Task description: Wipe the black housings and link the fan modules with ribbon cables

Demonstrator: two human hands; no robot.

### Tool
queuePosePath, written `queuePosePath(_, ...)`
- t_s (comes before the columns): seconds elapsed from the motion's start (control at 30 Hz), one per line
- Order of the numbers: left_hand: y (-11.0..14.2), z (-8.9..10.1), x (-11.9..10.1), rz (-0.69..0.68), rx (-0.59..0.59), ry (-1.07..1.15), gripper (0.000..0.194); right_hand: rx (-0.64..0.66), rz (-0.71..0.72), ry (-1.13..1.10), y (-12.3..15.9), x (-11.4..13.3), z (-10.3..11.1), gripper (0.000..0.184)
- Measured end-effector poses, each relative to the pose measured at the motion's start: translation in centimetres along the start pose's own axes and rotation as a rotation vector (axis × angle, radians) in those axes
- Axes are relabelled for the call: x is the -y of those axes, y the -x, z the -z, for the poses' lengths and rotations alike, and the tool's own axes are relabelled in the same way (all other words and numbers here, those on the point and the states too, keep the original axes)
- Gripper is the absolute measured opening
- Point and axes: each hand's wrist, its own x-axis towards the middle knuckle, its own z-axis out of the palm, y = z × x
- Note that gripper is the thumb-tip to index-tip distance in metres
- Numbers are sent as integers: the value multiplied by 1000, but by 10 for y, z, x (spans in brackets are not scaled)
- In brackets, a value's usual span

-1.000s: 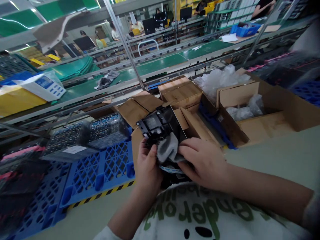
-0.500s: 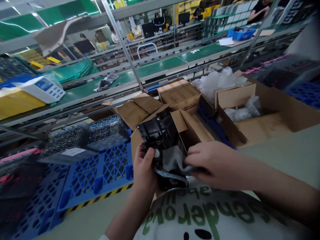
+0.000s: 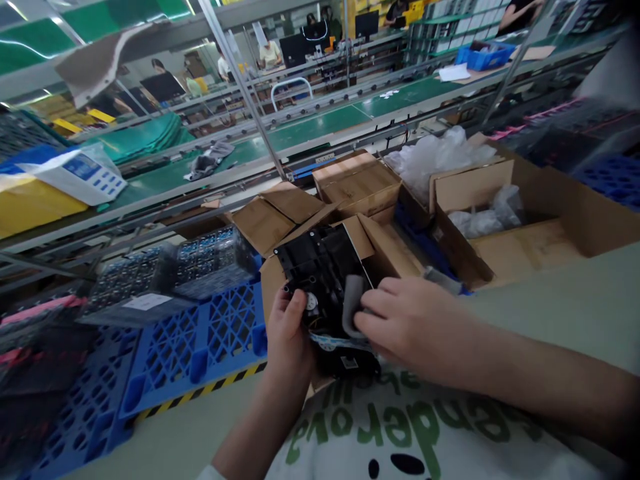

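Note:
A black plastic assembly (image 3: 320, 270) is held close to my chest, in front of an open cardboard box (image 3: 295, 220). My left hand (image 3: 293, 333) grips its left lower side, thumb pressed on the front face. My right hand (image 3: 407, 320) is closed on a grey cloth (image 3: 351, 303) and presses it against the lower right of the black assembly. A second end of the cloth sticks out behind my right hand.
Blue plastic crates (image 3: 200, 340) holding bagged dark parts (image 3: 200, 263) stand at the left. Open cardboard boxes (image 3: 540, 220) with clear plastic bags (image 3: 440, 157) lie at the right. A green conveyor line (image 3: 325, 123) runs behind, with people seated at monitors beyond it.
My right hand has shifted the grey cloth from the upper middle of the assembly down and across to its lower right. The left hand keeps its grip.

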Motion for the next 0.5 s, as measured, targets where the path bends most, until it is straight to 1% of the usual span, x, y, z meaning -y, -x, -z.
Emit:
queuePosePath(0.07,-1,-3,3,-24,-3,-31,32,-2,43,-7,-6,6,-2,6)
queuePosePath(0.13,0,-5,5,-23,-6,-51,31,-3,34,-5,-10,8,-4,6)
queuePosePath(0.2,1,-7,7,-15,-6,-68,32,8,-13,-12,-15,9,-4,7)
queuePosePath(0.3,1,-10,8,-25,-9,-109,38,35,-131,-25,-20,12,-7,9)
queuePosePath(0.33,1,-10,8,-33,-14,-121,40,34,-147,-37,-21,13,-8,10)
queuePosePath(0.37,0,-11,8,-43,-22,-127,41,21,-148,-59,-23,12,-10,10)
queuePosePath(0.43,-1,-11,8,-69,-41,-111,39,-50,-159,-160,-25,10,-13,10)
queuePosePath(0.5,-2,-10,7,-67,-42,-72,37,-167,-193,-385,-27,5,-16,13)
